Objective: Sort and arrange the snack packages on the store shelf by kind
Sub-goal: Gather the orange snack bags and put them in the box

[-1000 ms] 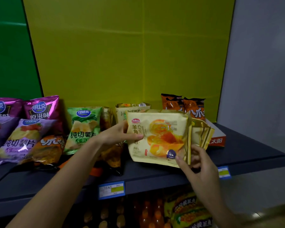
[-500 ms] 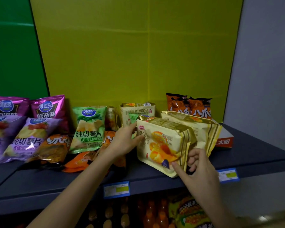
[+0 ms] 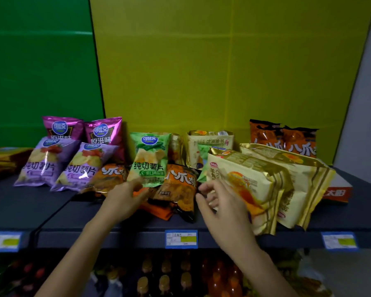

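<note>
Two yellow croissant bags lean together at the right of the dark shelf (image 3: 73,217), the front one (image 3: 251,189) against the one behind it (image 3: 298,185). My right hand (image 3: 221,204) hovers just left of the front bag with fingers spread, holding nothing. My left hand (image 3: 124,198) lies on a heap of orange snack bags (image 3: 180,189) mid-shelf, its fingertips touching a flat orange pack (image 3: 159,209) under a green chip bag (image 3: 150,159). Another orange bag (image 3: 114,176) lies to the left. Purple chip bags (image 3: 84,166) and magenta chip bags (image 3: 104,130) stand further left.
Two orange bags (image 3: 300,144) stand at the back right, and a third croissant bag (image 3: 210,144) at the back middle. A red and white box (image 3: 336,191) sits behind the croissant bags. Price tags (image 3: 181,239) line the shelf edge. Bottles (image 3: 165,277) fill the shelf below.
Both hands have let go of the front croissant bag, which now rests against the other one. My left hand moved left and down onto the orange bags. The camera has shifted right.
</note>
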